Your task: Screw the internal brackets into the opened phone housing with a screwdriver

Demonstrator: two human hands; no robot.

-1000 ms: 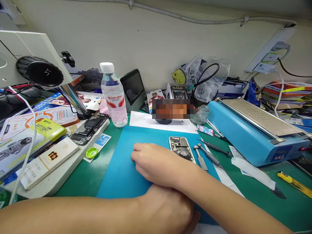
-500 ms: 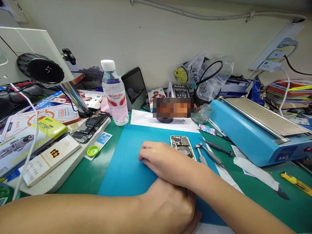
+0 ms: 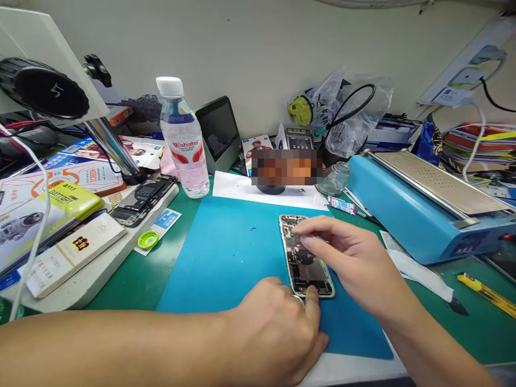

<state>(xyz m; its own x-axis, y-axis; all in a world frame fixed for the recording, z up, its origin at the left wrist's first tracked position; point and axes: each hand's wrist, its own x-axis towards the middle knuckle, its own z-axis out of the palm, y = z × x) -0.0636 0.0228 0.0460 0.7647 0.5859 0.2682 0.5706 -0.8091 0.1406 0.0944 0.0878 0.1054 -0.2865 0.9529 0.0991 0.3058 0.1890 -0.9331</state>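
An opened phone [image 3: 303,264] with its insides showing lies on the blue mat [image 3: 226,252]. My left hand [image 3: 278,328] is curled at the phone's near end, with a fingertip pressed against its bottom edge. My right hand [image 3: 355,263] reaches in from the right. Its thumb and forefinger are pinched together over the phone's upper half. Whether they hold a small part I cannot make out.
A water bottle [image 3: 183,142] and a small dark screen [image 3: 217,131] stand behind the mat. A blue machine [image 3: 423,209] fills the right, with a yellow knife [image 3: 484,290] in front. Left: a second opened phone [image 3: 139,199], a green cap [image 3: 148,239], boxes, a microscope knob [image 3: 44,94].
My right hand has come off my left hand and moved right over the phone, pinching. The left hand has slid to the phone's near end. The phone is now uncovered.
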